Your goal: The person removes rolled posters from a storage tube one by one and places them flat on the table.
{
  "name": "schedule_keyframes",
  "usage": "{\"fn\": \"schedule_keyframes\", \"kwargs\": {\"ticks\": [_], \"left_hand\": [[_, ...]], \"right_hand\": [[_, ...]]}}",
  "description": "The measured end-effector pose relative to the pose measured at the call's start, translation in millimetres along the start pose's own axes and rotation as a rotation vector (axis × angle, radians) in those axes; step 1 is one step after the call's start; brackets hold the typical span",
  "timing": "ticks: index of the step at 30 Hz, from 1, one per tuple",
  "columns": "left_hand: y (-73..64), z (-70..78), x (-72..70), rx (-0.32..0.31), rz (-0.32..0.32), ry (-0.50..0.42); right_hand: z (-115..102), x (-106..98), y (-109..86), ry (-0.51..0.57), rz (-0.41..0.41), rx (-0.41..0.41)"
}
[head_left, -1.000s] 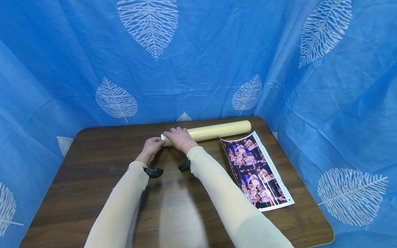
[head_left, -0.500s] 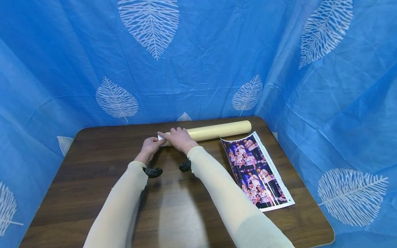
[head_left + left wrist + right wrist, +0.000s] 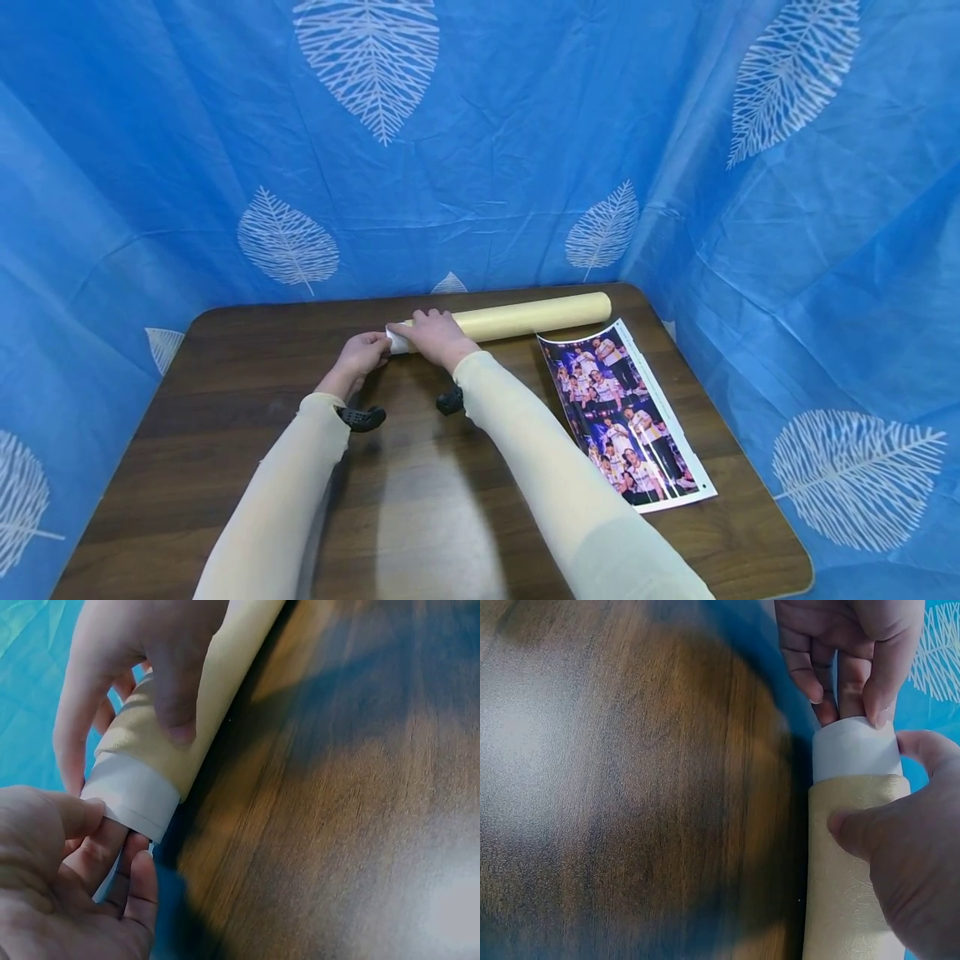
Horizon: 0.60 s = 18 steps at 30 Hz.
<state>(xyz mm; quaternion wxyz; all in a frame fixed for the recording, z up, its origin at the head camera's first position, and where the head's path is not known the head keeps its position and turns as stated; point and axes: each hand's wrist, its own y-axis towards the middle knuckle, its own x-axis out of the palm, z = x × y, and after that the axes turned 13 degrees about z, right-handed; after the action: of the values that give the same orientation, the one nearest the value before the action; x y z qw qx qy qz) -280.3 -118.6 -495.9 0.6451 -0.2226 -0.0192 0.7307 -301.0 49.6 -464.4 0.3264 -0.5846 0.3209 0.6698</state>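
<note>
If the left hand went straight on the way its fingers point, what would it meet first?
Past the white roll that the left hand pinches, probably the end of the cream tube; the right hand lies close to that line, though depth is unclear.

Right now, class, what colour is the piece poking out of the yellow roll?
White; the piece shows best in the right wrist view.

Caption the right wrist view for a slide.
Left hand pinches a white cylinder protruding from the yellow tube the right hand grips.
</note>
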Motion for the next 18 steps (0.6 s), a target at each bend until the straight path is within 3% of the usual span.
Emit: {"fn": "schedule_keyframes", "kwargs": {"ticks": [9, 18], "left_hand": [[-2.9, 1.1, 7.9, -0.003, 0.054, -0.035], [-6.7, 6.6, 20.7, 0.01, 0.052, -0.066]], "right_hand": [[2.8, 5.6, -1.5, 0.056, 0.044, 0.042], [5.3, 11.3, -1.4, 0.066, 0.067, 0.017]]}}
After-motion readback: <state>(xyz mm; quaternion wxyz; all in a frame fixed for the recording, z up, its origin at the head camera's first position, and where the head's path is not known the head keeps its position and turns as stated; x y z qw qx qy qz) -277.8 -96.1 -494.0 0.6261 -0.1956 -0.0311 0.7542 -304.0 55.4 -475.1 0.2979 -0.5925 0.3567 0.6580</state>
